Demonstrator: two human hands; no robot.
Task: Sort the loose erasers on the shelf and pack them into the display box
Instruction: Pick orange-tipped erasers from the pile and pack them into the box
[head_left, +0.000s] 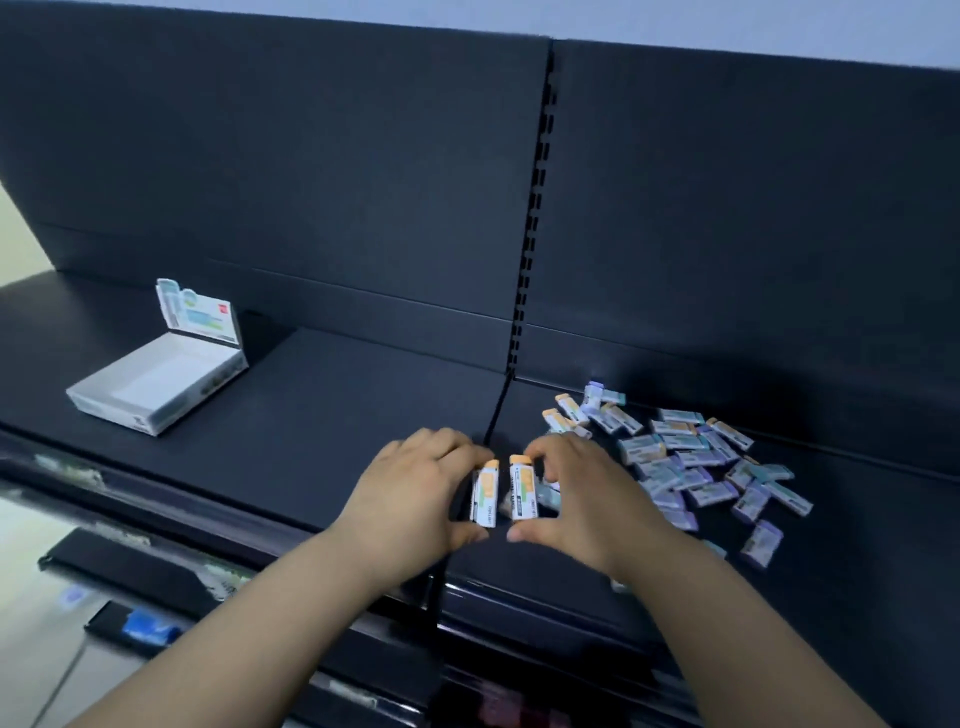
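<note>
Your left grip (410, 493) is clamped on one orange-tipped eraser (485, 493), fingers at its top end and thumb at its bottom. Your right grip (587, 499) pinches a second orange-tipped eraser (522, 488) the same way. The two erasers stand side by side, just apart, over the front of the dark shelf (337, 415). The loose erasers (701, 462) lie scattered on the shelf just beyond your right grip. The white display box (156, 384) sits well to the left, its lid raised at the back.
</note>
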